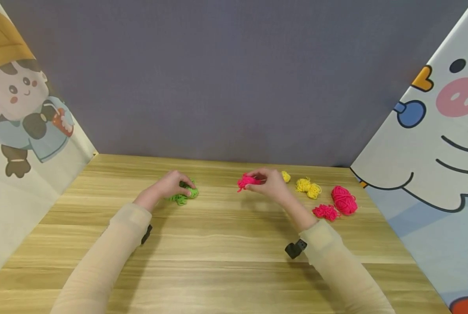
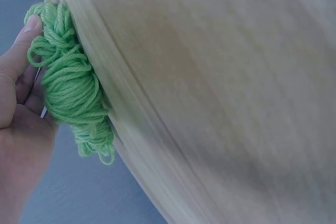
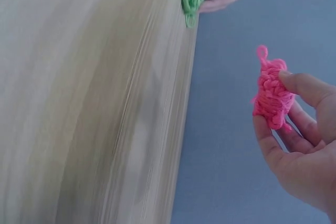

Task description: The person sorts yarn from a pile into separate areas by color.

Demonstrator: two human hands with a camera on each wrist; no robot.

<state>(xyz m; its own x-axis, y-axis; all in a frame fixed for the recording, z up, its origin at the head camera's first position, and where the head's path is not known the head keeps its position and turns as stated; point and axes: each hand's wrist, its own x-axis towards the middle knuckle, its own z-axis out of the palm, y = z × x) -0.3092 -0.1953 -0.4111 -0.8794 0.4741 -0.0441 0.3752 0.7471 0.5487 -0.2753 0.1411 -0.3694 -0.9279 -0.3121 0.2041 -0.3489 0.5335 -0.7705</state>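
On the left of the table, my left hand [image 1: 169, 185] holds a bundle of green yarn [image 2: 73, 85], its thumb pressed on one end. The green yarn lies against the tabletop, and the hand partly hides it in the head view. My right hand [image 1: 272, 185] pinches a small bundle of pink yarn [image 3: 274, 95] between thumb and fingers, raised above the wood. Short loops stick out from that bundle at both ends. Behind the right hand is a yellow yarn ball [image 1: 285, 176], partly covered.
Right of the right hand lie a yellow yarn bundle [image 1: 308, 188], a loose pink yarn bundle [image 1: 326, 212] and a larger pink yarn skein [image 1: 344, 200]. A grey panel [image 1: 226, 87] rises at the back of the wooden table [image 1: 218, 244]. Printed cartoon panels stand at both sides.
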